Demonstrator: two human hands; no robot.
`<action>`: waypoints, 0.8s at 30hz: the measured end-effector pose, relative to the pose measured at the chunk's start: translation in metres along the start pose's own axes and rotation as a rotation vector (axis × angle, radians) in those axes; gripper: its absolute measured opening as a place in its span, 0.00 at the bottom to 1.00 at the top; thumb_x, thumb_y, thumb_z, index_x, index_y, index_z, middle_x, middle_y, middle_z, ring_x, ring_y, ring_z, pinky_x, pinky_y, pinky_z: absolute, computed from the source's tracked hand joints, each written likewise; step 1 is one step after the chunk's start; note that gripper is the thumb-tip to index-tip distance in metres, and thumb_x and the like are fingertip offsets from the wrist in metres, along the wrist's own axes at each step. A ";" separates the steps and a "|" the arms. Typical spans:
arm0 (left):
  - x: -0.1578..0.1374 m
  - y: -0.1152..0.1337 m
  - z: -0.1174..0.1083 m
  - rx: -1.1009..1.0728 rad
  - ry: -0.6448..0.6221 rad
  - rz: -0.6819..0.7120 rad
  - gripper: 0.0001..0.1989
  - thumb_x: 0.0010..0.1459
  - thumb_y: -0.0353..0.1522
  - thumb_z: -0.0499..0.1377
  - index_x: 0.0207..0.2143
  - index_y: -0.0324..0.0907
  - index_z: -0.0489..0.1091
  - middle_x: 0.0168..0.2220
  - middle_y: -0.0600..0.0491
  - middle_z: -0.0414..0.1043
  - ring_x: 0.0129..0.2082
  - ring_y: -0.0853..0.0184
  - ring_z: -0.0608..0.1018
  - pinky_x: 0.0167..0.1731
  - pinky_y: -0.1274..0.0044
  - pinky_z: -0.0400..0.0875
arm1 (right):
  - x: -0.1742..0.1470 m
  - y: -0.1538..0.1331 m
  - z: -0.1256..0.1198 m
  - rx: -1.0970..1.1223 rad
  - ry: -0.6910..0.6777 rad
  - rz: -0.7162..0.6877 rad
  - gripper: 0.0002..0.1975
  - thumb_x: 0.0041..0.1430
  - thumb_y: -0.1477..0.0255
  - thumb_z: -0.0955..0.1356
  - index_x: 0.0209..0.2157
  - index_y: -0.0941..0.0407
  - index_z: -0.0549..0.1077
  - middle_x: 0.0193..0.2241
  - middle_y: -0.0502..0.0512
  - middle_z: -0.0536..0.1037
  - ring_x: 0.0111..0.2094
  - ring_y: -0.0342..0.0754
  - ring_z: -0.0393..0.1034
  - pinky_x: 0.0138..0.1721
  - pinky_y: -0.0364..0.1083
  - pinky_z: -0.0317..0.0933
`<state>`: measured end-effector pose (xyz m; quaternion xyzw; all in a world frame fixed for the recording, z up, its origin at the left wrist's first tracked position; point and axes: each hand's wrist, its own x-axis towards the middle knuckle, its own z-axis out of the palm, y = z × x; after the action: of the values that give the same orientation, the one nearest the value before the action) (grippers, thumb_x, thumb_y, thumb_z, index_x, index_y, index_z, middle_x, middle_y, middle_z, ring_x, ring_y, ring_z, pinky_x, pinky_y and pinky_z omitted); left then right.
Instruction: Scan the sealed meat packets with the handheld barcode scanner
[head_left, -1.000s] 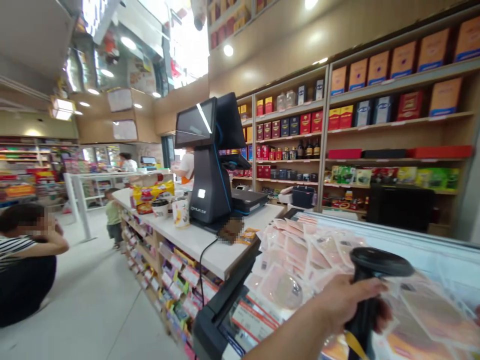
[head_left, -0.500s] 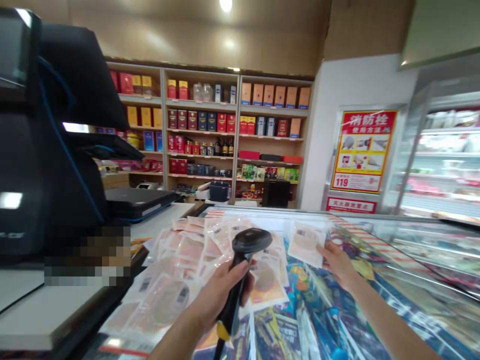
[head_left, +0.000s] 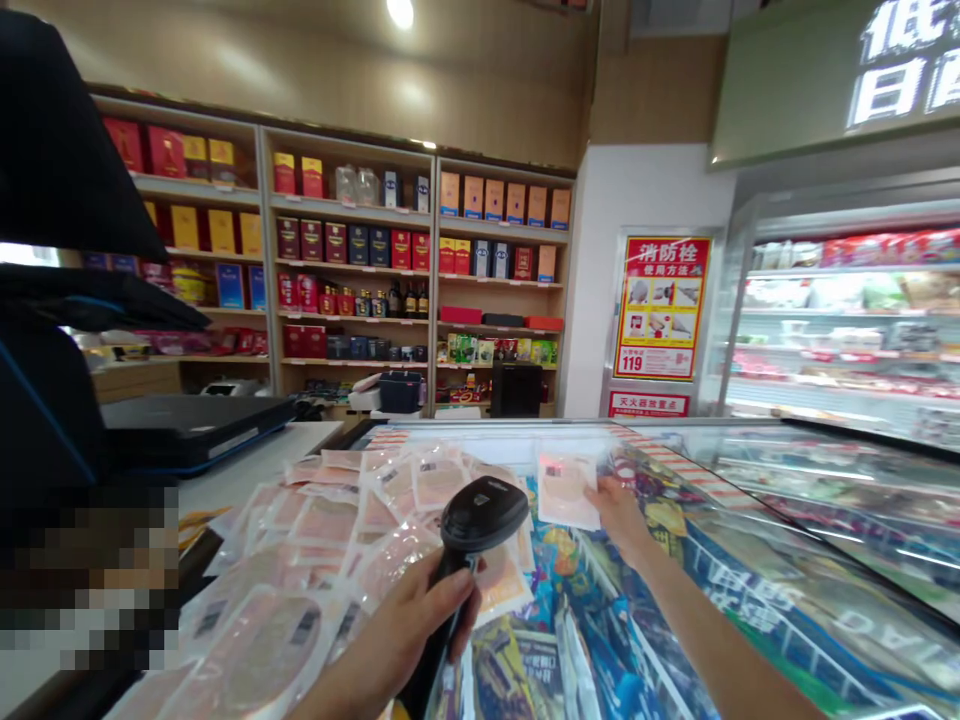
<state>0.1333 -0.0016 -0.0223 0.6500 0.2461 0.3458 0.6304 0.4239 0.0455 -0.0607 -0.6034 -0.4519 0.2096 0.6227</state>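
Observation:
My left hand [head_left: 420, 620] is wrapped round the handle of a black barcode scanner [head_left: 484, 510], its head pointing forward and right. My right hand [head_left: 619, 515] pinches the right edge of a flat, pale, see-through packet [head_left: 566, 495] over the glass. A red light falls on the packet's upper left, by its printed label. Left of the scanner lies a spread pile of similar flat packets [head_left: 322, 520], several with barcode labels. What the packets contain I cannot make out.
Under the packets is a glass-topped freezer [head_left: 472, 427] with colourful bags inside. A dark checkout machine [head_left: 45, 380] and a black flat device [head_left: 195, 420] stand at left. Behind are shelves of boxes [head_left: 352, 245], a red fire-hydrant sign [head_left: 664, 305] and a lit refrigerated cabinet [head_left: 840, 320].
The view has turned right, so the surroundings sit further left. A red light now shows on the packet in my right hand. Both hands keep their holds.

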 end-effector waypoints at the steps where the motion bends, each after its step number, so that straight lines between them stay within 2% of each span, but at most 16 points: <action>1: 0.000 -0.001 0.000 0.015 -0.013 0.004 0.18 0.47 0.43 0.51 0.32 0.37 0.61 0.18 0.57 0.60 0.15 0.77 0.60 0.18 0.81 0.52 | 0.000 0.001 0.000 -0.014 0.009 -0.008 0.11 0.39 0.68 0.62 0.28 0.58 0.66 0.21 0.52 0.73 0.23 0.46 0.66 0.22 0.42 0.56; 4: 0.000 -0.002 -0.001 0.044 -0.031 -0.005 0.17 0.48 0.43 0.50 0.31 0.37 0.61 0.17 0.57 0.60 0.15 0.77 0.60 0.18 0.81 0.52 | 0.002 0.004 -0.001 -0.037 0.023 -0.012 0.10 0.40 0.70 0.62 0.28 0.58 0.66 0.21 0.52 0.73 0.23 0.46 0.66 0.22 0.41 0.56; 7: 0.000 -0.001 -0.001 0.023 0.013 -0.036 0.16 0.48 0.43 0.50 0.31 0.38 0.60 0.17 0.58 0.60 0.15 0.77 0.60 0.19 0.81 0.53 | 0.007 0.008 -0.004 -0.038 0.025 0.002 0.12 0.40 0.69 0.61 0.30 0.58 0.66 0.22 0.52 0.73 0.23 0.45 0.66 0.22 0.41 0.56; 10: 0.002 0.000 -0.002 -0.028 0.064 -0.083 0.17 0.47 0.43 0.51 0.33 0.38 0.60 0.19 0.57 0.61 0.16 0.76 0.61 0.18 0.81 0.54 | 0.016 0.015 -0.019 -0.115 0.110 0.043 0.14 0.42 0.68 0.60 0.31 0.59 0.67 0.22 0.53 0.74 0.22 0.45 0.66 0.21 0.41 0.56; 16: 0.004 0.000 -0.002 -0.098 0.137 -0.112 0.19 0.46 0.43 0.53 0.35 0.38 0.61 0.19 0.56 0.62 0.16 0.75 0.62 0.17 0.81 0.54 | 0.036 0.039 -0.086 -0.574 0.362 0.194 0.14 0.42 0.69 0.60 0.29 0.61 0.71 0.24 0.58 0.74 0.25 0.48 0.67 0.22 0.41 0.55; 20: 0.004 -0.001 0.000 -0.106 0.164 -0.100 0.19 0.45 0.43 0.53 0.35 0.38 0.63 0.18 0.56 0.62 0.15 0.76 0.62 0.16 0.82 0.54 | 0.039 0.047 -0.129 -0.665 0.389 0.228 0.16 0.44 0.69 0.60 0.32 0.62 0.72 0.25 0.60 0.74 0.27 0.51 0.68 0.23 0.43 0.55; 24: 0.005 -0.005 0.000 -0.083 0.182 -0.110 0.20 0.45 0.43 0.53 0.37 0.38 0.62 0.18 0.56 0.63 0.15 0.76 0.62 0.16 0.82 0.54 | 0.042 0.052 -0.154 -0.897 0.376 0.211 0.14 0.43 0.68 0.61 0.29 0.59 0.73 0.25 0.59 0.74 0.30 0.52 0.68 0.27 0.44 0.56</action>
<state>0.1373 0.0025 -0.0265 0.5749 0.3231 0.3782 0.6497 0.5855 0.0027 -0.0760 -0.8816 -0.3140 -0.0559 0.3478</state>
